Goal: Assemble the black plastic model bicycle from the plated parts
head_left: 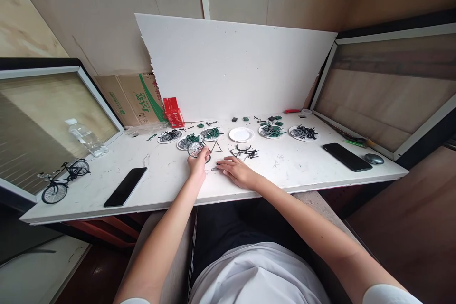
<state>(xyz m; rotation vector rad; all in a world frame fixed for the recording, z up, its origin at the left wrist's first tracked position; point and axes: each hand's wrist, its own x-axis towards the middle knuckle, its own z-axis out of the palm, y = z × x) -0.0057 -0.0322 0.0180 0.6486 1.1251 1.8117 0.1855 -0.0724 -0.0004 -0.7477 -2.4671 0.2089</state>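
Observation:
My left hand (199, 161) is closed around a partly built model bicycle (213, 146). Its thin dark frame points to the right, and a spoked wheel (194, 148) shows on the left side of the grip. My right hand (238, 172) lies low over the table, palm down, with its fingers stretched to the left. Its fingertips touch or nearly touch a small grey part (214, 168). Just beyond that hand lies a cluster of black bicycle parts (245, 152).
Paper plates with black and green parts, including one plate (304, 133), line the back around a bare white plate (241, 134). A finished model bicycle (64, 178), a phone (125, 186) and a bottle (85, 137) are left. Another phone (346, 156) and a mouse (374, 158) lie right.

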